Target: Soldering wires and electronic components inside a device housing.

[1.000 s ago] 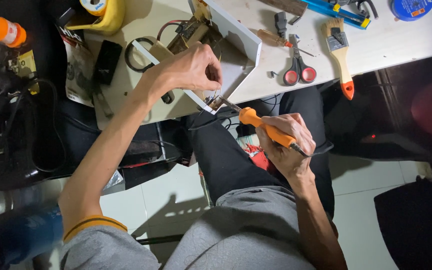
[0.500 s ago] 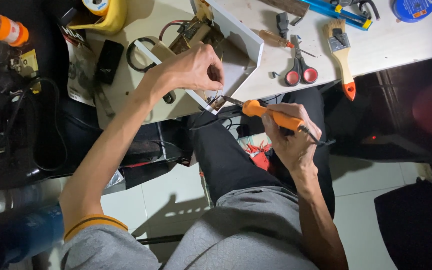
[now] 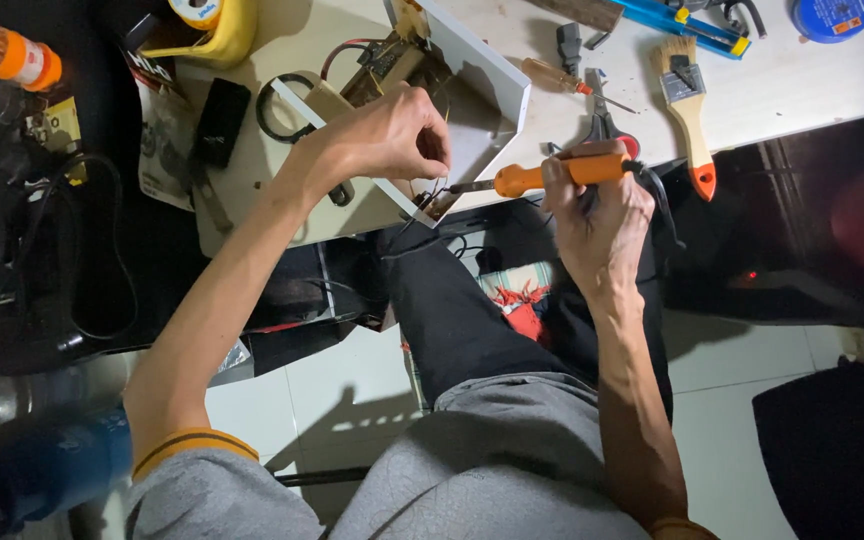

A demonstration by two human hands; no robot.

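My right hand point(image 3: 597, 205) grips an orange-handled soldering iron point(image 3: 552, 175) with a black cord; its metal tip points left at the near corner of an open white box point(image 3: 492, 95) that holds electronic parts and wires. My left hand point(image 3: 392, 135) rests on that box's front edge, fingers pinched on thin dark wires right beside the iron's tip. Both hands meet at the edge of the pale worktable point(image 3: 802, 80), above my lap.
On the table lie red-handled scissors point(image 3: 607, 125), a paintbrush with an orange-tipped wooden handle point(image 3: 687, 110), a small screwdriver point(image 3: 562, 78), blue tools point(image 3: 682, 22), a blue round tin point(image 3: 835, 15), a black rectangular item point(image 3: 222, 120) and a yellow tape holder point(image 3: 214, 25). An orange-capped bottle point(image 3: 12, 55) lies at far left.
My right hand has lifted the soldering iron from low beside my lap up and level to the box corner. My left hand stays on the box's edge.
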